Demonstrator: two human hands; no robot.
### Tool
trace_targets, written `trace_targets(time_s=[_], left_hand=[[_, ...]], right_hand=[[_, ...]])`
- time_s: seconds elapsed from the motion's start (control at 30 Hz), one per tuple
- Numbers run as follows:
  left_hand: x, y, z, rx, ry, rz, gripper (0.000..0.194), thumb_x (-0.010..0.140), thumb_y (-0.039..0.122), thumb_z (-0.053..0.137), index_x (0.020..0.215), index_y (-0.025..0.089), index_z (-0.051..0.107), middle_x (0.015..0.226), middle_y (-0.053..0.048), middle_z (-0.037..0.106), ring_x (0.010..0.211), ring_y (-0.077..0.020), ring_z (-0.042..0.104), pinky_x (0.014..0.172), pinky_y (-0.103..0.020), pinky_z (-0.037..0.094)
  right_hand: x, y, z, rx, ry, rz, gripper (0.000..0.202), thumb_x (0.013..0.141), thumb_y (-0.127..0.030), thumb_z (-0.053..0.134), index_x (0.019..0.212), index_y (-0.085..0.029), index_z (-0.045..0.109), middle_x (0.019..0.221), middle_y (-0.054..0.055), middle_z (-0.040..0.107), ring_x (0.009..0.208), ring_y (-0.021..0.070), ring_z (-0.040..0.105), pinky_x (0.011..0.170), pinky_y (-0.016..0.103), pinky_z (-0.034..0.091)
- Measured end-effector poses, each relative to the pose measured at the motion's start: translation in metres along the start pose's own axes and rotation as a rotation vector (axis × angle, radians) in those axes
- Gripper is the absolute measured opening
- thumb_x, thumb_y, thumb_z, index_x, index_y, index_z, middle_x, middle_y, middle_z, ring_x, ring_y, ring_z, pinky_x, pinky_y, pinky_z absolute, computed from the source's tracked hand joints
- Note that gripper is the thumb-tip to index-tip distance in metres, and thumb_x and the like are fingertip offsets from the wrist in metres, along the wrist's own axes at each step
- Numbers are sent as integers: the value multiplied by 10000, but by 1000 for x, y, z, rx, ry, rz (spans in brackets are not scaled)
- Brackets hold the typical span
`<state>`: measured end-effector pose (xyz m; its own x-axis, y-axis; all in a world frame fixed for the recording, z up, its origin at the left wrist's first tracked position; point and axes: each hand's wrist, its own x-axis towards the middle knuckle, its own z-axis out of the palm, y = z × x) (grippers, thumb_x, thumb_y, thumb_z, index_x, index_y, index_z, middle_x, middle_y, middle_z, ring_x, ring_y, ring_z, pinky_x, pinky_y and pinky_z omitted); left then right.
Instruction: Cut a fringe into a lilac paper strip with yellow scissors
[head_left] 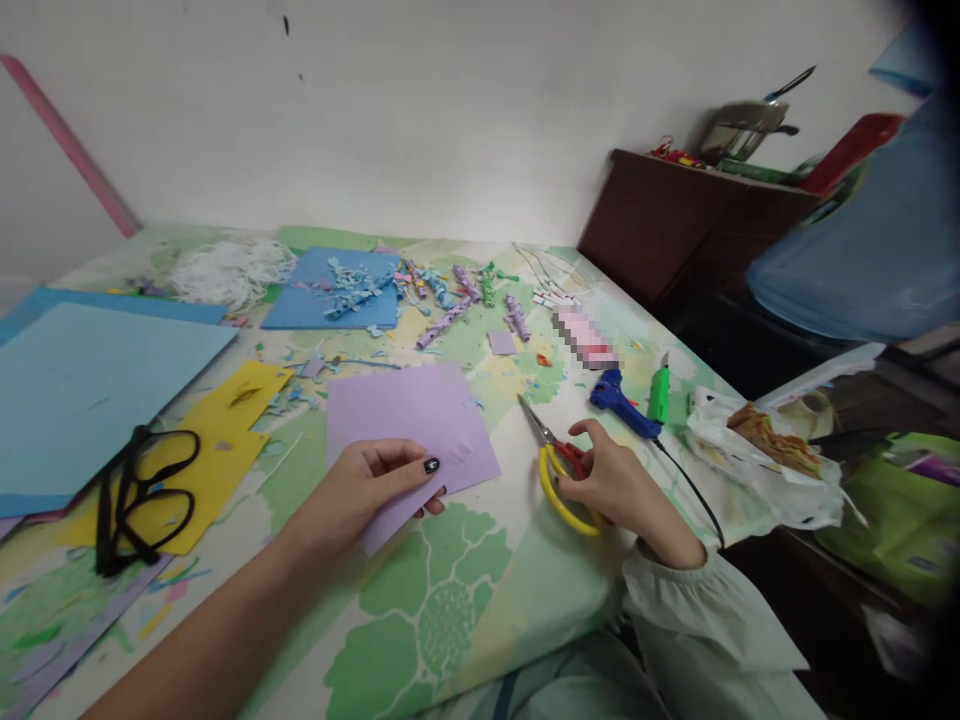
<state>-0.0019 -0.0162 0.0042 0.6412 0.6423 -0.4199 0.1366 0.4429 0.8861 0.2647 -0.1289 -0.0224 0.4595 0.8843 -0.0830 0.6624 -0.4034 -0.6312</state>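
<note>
The left hand (397, 475), at the centre of the frame, is closed on a lilac sheet (412, 405), thumb on top and fingertips showing beneath its near edge. The pinch appears meant to steady the sheet, the rest of which spreads toward the upper centre.

The right hand (615, 480), right of centre, is part-curled at the handles of a pair of scissors (550, 440), thumb and forefinger parted. Whether it has a firm hold cannot be told. The blades look closed, their tips directed up and left; the handles face the hand, presumably for easy grasp.

A blue glue gun (624, 402) and a green cutter (659, 393) lie just beyond the right hand, likely placed for convenient reach. Rolled lilac pieces (517, 317) lie at upper centre, apparently set back from the working space. At left, black glasses (146, 500) rest across yellow sheets (236, 400) and light-blue sheets (112, 370); no purpose for that position is evident.
</note>
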Motion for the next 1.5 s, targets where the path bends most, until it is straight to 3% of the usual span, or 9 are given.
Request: trace_targets(time_s=[0.13,0.3,0.37,0.5,0.67,0.77,0.97,1.33,1.5], left_hand=[[-1,0,-1,0,-46,46,157,751,321,732,658,196,710,617,-24,736,557,-117,607,533,-182,443],[-4,1,-3,31,-70,83,149,716,320,744,640,194,723,651,-42,743,568,-128,606,537,-195,456],[-6,2,-4,30,-66,90,144,698,324,752,647,191,734,708,-53,752,590,-141,617,532,-206,463],[-9,4,-6,-14,-106,168,145,699,313,747,637,183,732,791,-66,745,775,-211,667,658,-258,502],[-11,2,-5,-83,-111,194,139,700,296,746,627,188,698,746,-54,732,877,-259,674,767,-306,495],[-12,1,-5,-74,-99,181,167,687,307,751,595,196,666,745,-56,736,851,-256,676,755,-304,495],[-12,3,-2,-100,-56,56,205,626,311,779,540,225,614,739,-57,754,865,-282,698,827,-353,532],[-10,4,2,-185,-76,67,209,607,305,806,534,216,631,691,-32,736,889,-262,705,839,-322,545],[-9,0,0,-148,-88,100,189,642,290,772,554,207,626,698,-34,725,795,-225,695,749,-284,525]], right_hand=[[-10,8,-1,252,-47,10,489,646,-224,677,1117,-188,551,618,-39,572,551,165,515,538,264,378],[-47,-1,5,621,-177,11,652,778,-604,588,1268,-184,491,656,-50,450,358,74,312,328,211,252],[-63,-11,12,752,-256,-20,784,714,-770,543,1267,-215,512,691,-31,459,359,68,282,307,218,242],[-90,-28,25,1145,-455,-57,640,561,-724,748,970,-250,613,693,-15,480,439,100,370,400,246,305],[-120,-26,38,1037,-430,-11,608,683,-615,758,1143,-276,552,710,-4,518,557,147,432,508,267,331],[-129,-22,46,1023,-399,-42,617,647,-654,761,1104,-276,590,709,-6,502,565,146,418,500,262,320],[-125,-23,55,1047,-366,2,637,617,-669,768,1073,-255,606,800,30,526,546,132,376,470,259,293],[-131,-13,58,1050,-369,-15,618,643,-629,781,1144,-311,610,915,34,549,608,138,399,527,272,323],[-128,-15,60,1012,-361,-10,671,611,-665,777,1122,-259,620,857,38,542,582,138,407,504,266,344]])
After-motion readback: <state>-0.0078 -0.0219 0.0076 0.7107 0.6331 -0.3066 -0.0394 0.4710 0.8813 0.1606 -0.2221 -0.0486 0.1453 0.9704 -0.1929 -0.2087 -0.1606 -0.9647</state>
